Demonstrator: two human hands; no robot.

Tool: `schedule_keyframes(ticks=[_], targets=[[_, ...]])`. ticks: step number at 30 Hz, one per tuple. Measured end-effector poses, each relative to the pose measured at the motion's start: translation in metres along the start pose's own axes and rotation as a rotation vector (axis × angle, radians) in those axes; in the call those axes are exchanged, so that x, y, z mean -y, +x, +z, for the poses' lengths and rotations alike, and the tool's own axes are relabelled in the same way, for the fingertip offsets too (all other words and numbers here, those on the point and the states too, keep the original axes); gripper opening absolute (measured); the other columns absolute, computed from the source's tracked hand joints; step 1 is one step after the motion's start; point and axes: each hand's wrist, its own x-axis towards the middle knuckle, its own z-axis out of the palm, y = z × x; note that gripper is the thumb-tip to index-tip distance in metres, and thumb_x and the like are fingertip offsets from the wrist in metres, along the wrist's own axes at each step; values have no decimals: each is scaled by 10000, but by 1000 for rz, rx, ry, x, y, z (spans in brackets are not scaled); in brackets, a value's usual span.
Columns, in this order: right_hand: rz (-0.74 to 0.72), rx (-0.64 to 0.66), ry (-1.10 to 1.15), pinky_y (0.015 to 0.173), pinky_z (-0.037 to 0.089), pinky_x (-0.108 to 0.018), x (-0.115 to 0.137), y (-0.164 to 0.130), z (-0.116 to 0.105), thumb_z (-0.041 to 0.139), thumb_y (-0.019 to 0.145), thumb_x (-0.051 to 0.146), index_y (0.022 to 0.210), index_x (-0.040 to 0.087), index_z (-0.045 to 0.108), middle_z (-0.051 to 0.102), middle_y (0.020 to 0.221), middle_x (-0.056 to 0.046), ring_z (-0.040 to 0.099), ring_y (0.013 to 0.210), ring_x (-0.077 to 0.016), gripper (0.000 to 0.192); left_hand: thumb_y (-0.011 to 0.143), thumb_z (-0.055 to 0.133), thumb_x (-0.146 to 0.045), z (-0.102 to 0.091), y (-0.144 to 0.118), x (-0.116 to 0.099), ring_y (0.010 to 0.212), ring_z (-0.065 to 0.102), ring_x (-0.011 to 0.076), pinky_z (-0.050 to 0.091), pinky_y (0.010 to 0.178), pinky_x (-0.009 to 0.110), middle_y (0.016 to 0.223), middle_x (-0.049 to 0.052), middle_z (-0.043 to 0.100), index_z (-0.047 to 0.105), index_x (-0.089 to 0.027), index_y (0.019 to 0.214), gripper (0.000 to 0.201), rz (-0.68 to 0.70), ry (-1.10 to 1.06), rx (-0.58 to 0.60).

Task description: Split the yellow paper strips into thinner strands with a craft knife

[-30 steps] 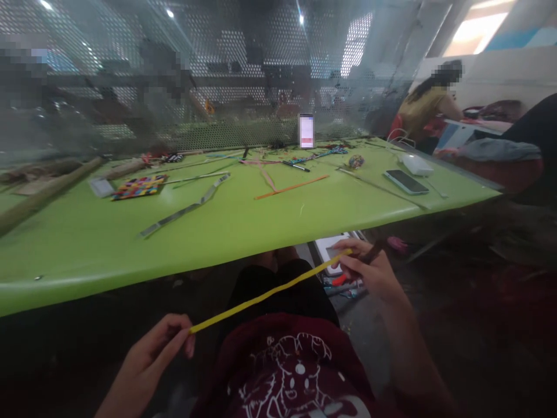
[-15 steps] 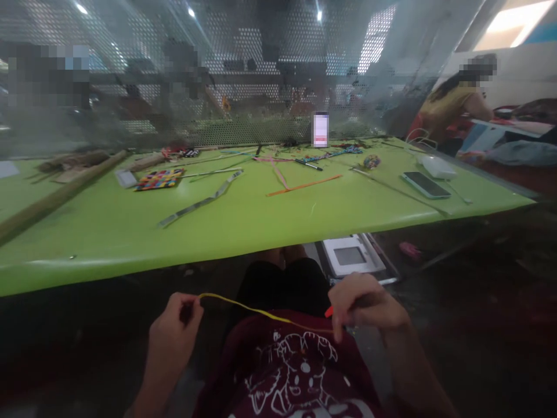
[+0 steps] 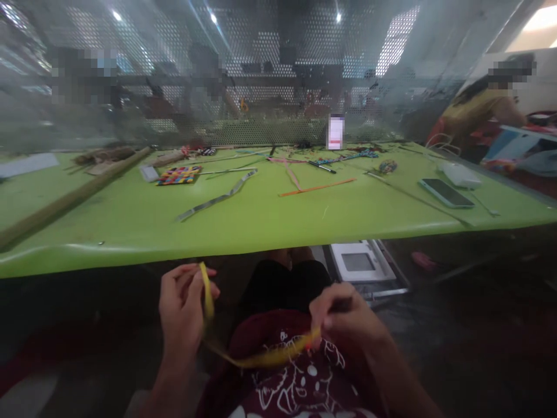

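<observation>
Here both hands (image 3: 261,316) bow a thin yellow strip (image 3: 261,359).

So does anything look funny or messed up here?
Nothing is broken or spilled. The thin yellow strip sags in a loop between the left hand and right hand, and loose strips such as the orange strip lie scattered across the green table.

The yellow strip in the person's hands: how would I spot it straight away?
Find the long green table, then look below its near edge to the lap. The yellow strip sags in a curve between the left hand and right hand. Unlike the orange strip lying flat on the table, it is held and bent.
</observation>
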Motion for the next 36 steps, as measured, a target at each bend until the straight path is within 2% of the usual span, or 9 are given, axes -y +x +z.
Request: schedule_keyframes(ticks=[4,8,11,16,19,22,25,29,36], targets=[[-159,-531,244,412,268,-176,-14,18,5,732,791,368,924,209,563,648,697,21,360,390,-30,267,853,625,-245,6,-8,-7,635,663,153,514,544,280,1124,61,680,444,-286,1273,459,-162,-446,134],[-143,-725,227,405,250,-214,-17,32,10,686,827,352,1015,225,520,689,965,-30,348,401,-16,281,890,603,-276,17,-32,5,683,672,155,521,553,266,1068,74,680,509,-238,1227,352,-292,-437,264],[-110,-743,245,402,229,-220,-20,38,16,671,839,352,1010,223,493,685,1052,-50,344,401,-9,279,894,613,-263,31,-49,7,823,687,188,552,610,300,1281,117,602,409,-282,1355,504,-363,-446,401],[-194,-714,485,418,241,-186,-18,35,14,700,835,296,957,231,499,665,1055,-4,304,428,5,244,858,651,-219,45,-55,2,787,682,169,547,626,290,1354,162,562,325,-299,1422,656,-523,-556,389],[-213,-678,595,416,250,-166,-15,27,6,750,785,270,871,213,507,625,936,24,330,475,-12,265,832,665,-187,37,-48,5,740,655,134,516,611,252,1272,121,611,419,-282,1352,583,-483,-538,292],[-206,-666,629,409,248,-161,-15,23,1,785,723,240,806,196,513,523,746,35,360,505,-33,287,841,657,-191,25,-43,7,678,604,110,481,591,228,983,31,665,583,-220,1118,289,-328,-443,273],[-129,-695,569,408,246,-172,-17,26,6,786,702,215,796,187,560,435,613,52,352,470,-36,246,893,612,-252,23,-46,4,643,584,122,476,587,239,774,2,636,632,-178,950,95,-258,-287,474],[5,-760,401,400,238,-195,-22,38,23,765,713,245,885,158,661,518,616,30,397,440,-46,219,928,564,-324,44,-50,-5,714,627,153,504,629,273,909,47,668,617,-174,1077,218,-234,-214,728],[36,-786,303,390,268,-186,-28,46,48,751,727,306,933,165,617,675,808,-21,450,430,-46,284,885,612,-371,76,-30,-11,663,592,138,495,588,240,837,31,679,662,-153,1012,257,-172,-143,565]])
